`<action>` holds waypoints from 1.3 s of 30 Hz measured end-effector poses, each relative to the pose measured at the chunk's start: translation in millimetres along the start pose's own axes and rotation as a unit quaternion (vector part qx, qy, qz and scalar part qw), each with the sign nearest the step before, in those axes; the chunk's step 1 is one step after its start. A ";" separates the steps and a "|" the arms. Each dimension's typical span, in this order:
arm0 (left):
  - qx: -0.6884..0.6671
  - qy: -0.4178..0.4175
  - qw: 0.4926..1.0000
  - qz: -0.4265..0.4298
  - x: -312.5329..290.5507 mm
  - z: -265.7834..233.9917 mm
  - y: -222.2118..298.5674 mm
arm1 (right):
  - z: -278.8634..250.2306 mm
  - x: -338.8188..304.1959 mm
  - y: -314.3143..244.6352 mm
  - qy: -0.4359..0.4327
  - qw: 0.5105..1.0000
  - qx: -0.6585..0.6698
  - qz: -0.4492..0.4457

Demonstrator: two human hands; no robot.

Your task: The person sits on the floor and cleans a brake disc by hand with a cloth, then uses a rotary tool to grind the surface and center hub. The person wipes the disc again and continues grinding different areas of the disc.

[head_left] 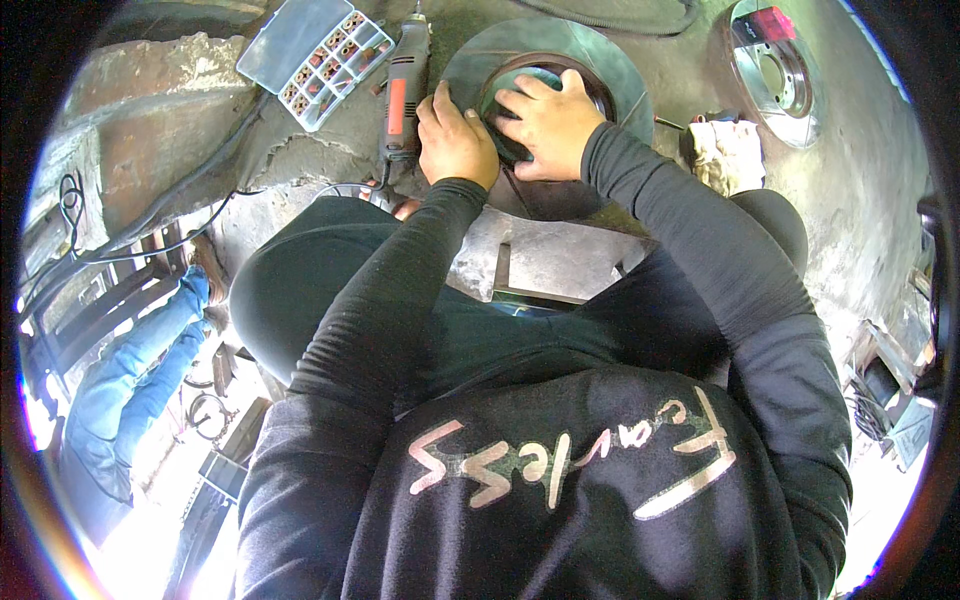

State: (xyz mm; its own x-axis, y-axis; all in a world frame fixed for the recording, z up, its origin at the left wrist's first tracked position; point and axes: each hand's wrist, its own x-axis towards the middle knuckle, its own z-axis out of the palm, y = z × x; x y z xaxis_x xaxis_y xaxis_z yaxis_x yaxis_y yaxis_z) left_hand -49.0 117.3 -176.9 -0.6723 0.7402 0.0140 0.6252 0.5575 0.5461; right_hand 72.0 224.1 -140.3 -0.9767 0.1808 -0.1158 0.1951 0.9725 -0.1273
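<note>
The metal disc (560,43) lies right of the rotary tool (404,85), probably heavy and rigid, best lifted by its rim. The left hand (457,145), loosely open, rests at its edge; the right hand (553,125) spans its centre, any grip hidden.

Black long-sleeved top (560,550), pale script lettering (487,477) across front; wrinkled sleeves (385,280); dark trousers (300,270).

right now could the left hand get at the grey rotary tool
Probably yes: the grey rotary tool lies just left of the left hand, with nothing visible between them. The hand is at the left edge of the brake disc, so a short sideways move would likely do.
</note>
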 end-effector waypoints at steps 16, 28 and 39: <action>0.013 0.020 1.000 0.013 -2.3 3.8 -2.4 | 9.7 1.2 11.2 0.019 1.000 0.007 -0.017; 0.007 0.017 1.000 0.016 -0.6 4.3 -4.0 | 8.8 -4.4 8.2 0.039 0.999 0.021 -0.022; -0.009 0.017 1.000 0.015 -0.8 4.6 -7.5 | 20.7 -9.2 11.4 0.090 0.994 -0.003 -0.059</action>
State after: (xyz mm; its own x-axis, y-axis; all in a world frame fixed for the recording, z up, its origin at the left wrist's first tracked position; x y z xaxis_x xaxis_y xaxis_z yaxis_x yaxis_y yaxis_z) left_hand -51.3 114.2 -184.8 -0.6666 0.7430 0.0596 0.6389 0.5283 0.5592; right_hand 85.1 230.4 -161.0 -0.9931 0.0888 0.0768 0.0788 0.9891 -0.1245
